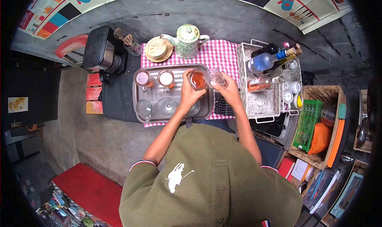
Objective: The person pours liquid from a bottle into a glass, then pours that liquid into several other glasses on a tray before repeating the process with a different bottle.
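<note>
My left hand (pixel 188 92) is closed around a glass of amber drink (pixel 197 80) above the right part of the brown tray (pixel 136 92). My right hand (pixel 229 90) grips a small clear glass container (pixel 215 77), tilted toward the drink, its mouth close to the glass's rim. On the tray stand a glass mug with a pinkish top (pixel 142 77) and another mug with a white top (pixel 165 78), both amber below. Empty clear glassware, including a round piece (pixel 167 106) and a mug (pixel 145 107), sits along the near side. My left forearm partly covers another glass.
Behind the tray are a green patterned teapot (pixel 187 44) and a lidded cup on a saucer (pixel 156 48). A coffee machine (pixel 99 49) stands left. At right, a white wicker basket (pixel 258 101) holds bottles (pixel 262 63) and jars. A wooden crate (pixel 301 89) lies farther right.
</note>
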Tool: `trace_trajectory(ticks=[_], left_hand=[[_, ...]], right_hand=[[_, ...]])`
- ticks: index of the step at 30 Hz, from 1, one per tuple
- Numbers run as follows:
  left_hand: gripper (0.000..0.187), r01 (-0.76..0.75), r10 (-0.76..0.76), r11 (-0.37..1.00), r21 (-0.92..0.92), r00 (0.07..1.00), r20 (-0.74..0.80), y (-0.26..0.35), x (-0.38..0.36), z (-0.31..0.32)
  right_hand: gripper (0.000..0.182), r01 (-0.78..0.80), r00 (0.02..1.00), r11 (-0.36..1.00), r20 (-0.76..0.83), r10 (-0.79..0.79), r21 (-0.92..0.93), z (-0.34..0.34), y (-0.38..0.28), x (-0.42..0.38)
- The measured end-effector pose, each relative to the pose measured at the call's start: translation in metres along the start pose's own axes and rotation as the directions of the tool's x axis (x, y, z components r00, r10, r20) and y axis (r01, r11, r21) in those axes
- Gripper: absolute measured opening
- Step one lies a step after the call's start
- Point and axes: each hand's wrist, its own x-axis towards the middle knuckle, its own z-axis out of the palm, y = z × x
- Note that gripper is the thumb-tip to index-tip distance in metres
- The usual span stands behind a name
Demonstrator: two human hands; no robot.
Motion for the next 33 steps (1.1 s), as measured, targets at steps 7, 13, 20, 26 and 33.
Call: trace_trajectory(ticks=[7,13,20,26,33], left_hand=[[0.084,-0.014,0.016,0.996,0.093,1.000,-0.015,-0.028,0.012,-0.003],[0.084,-0.018,0.018,0.982,0.188,1.000,0.000,-0.030,0.019,-0.005],[0.083,0.019,-0.023,0.986,0.166,1.000,0.017,-0.040,0.018,-0.008],[0.087,0.018,-0.021,0.968,0.250,1.000,0.011,-0.052,0.017,-0.010],[0.088,0.030,-0.039,0.966,0.258,0.999,0.030,-0.064,0.011,-0.008]], right_hand=[[0.046,-0.014,0.998,0.998,-0.055,0.017,0.060,-0.006,0.012,-0.003],[0.046,-0.038,0.996,0.998,-0.084,0.042,0.050,-0.009,0.020,-0.010],[0.044,-0.048,0.994,0.999,-0.094,0.049,0.020,-0.015,0.027,-0.016],[0.043,-0.067,0.993,0.997,-0.098,0.070,0.030,-0.018,0.028,-0.018],[0.042,-0.063,0.994,0.996,-0.088,0.068,0.062,-0.023,0.031,-0.017]])
